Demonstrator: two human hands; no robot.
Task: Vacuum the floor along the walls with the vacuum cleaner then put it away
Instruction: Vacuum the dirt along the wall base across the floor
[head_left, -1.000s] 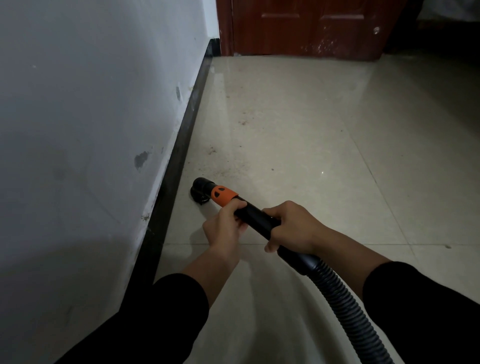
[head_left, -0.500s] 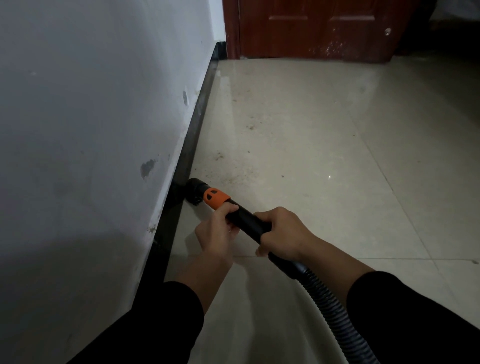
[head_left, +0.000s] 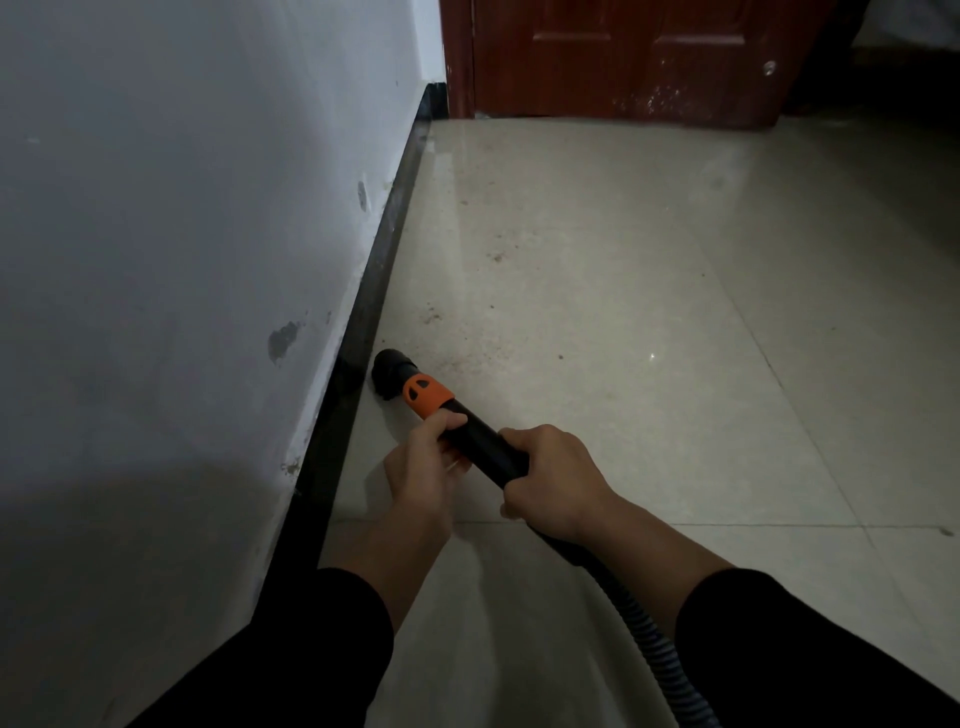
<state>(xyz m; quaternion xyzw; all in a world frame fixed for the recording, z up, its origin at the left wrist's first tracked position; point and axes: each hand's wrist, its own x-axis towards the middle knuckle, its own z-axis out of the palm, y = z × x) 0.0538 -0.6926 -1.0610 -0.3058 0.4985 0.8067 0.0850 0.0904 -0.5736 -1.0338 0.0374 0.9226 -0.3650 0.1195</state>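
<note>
While our left hand (head_left: 426, 465) and right hand (head_left: 553, 480) are clamping the black plastic vacuum tube with orange collar (head_left: 485, 439), we are bringing its nozzle (head_left: 387, 366), centre-left of frame, closer beside the black skirting board (head_left: 387, 244); dusty beige tiles (head_left: 519, 332) ahead are remaining.

My right hand (head_left: 556, 480) wraps over the black plastic vacuum tube (head_left: 483, 441), covering the joint where it meets the ribbed grey flexible hose (head_left: 644, 639). The hose runs out of the bottom edge beside my black right sleeve (head_left: 810, 660), which is cut off there too. My left hand (head_left: 423, 467) hides the tube's underside. The round black nozzle (head_left: 388, 371) faces down with its mouth unseen, and it seems to touch the pale tiled floor (head_left: 675, 364). The dark red wooden door (head_left: 623, 52) is cropped at the top. The dark specks (head_left: 498, 255) on the tiles are too small to identify.
</note>
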